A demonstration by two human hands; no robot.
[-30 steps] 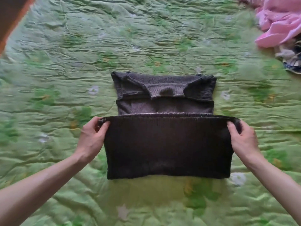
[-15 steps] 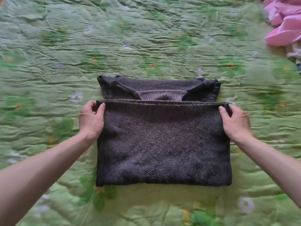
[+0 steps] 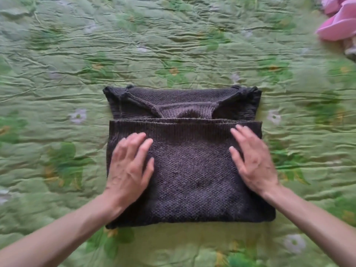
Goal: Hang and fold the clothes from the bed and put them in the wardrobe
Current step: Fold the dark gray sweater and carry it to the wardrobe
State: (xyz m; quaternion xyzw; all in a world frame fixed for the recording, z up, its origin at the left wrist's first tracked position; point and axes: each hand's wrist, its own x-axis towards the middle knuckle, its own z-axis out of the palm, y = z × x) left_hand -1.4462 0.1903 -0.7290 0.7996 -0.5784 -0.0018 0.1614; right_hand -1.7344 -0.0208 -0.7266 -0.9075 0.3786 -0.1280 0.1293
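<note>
Folded dark sweater (image 3: pixel 190 166) on the green bed (image 3: pixel 173 45), left hand (image 3: pixel 129 170) and right hand (image 3: pixel 252 162) spread flat on top; soft, thick knit, best lifted from beneath both side edges.

Count: 1 dark brown knitted sweater (image 3: pixel 192 170), folded; 2 hands, left hand (image 3: pixel 129 170) and right hand (image 3: pixel 254 162); 1 pink garment pile (image 3: pixel 339 22); 1 green floral bedspread (image 3: pixel 173 45).

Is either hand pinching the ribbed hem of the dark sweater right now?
No. The left hand and right hand both lie flat with straight fingers on the folded dark sweater.
</note>
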